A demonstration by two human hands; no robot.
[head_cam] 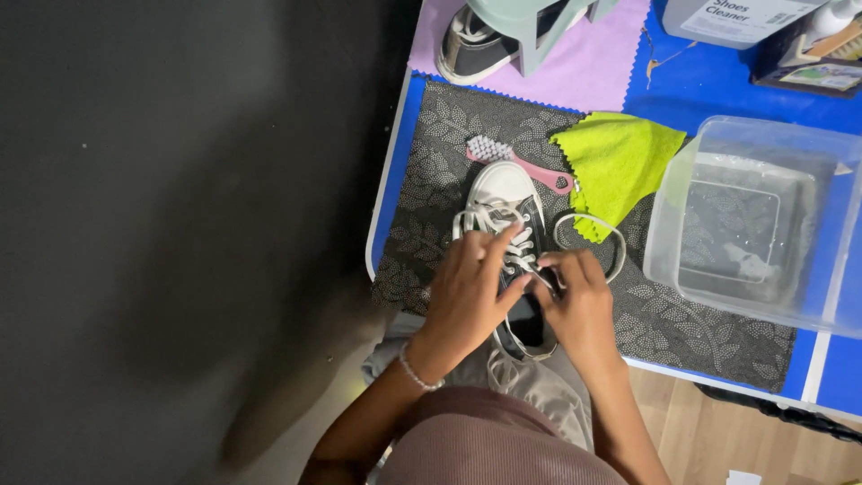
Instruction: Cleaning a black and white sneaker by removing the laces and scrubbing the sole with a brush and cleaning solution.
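Fingers (503, 247) of the left hand (467, 296) are spread and laid flat over the laces and tongue of a sneaker (505, 242), pressing on it rather than closed around it. Fingertips (549, 262) of the right hand (579, 305) are drawn together and pinched on a white lace (588, 235) at the eyelets, which loops out to the right of the shoe. A beaded bracelet (417, 373) is worn on the left wrist. The sneaker is seen lying on a dark mat with a pale leaf pattern (431, 180), at the near edge of a blue table (395, 162), its white toe cap pointed away from the person; its upper is dark, its laces white and loose, and its heel end is hidden by both hands. Just beyond the toe a pink brush with white bristles (514, 162) is laid, touching or nearly touching a lime-green cloth (620, 162). To the right, a clear plastic tub holding water (754, 224) is set on the mat. Farther off, a 2nd sneaker (471, 45) is seen on a lilac cloth (593, 63) beneath a pale green stand (530, 27), and a grey bottle (736, 18) is placed near the far right corner.
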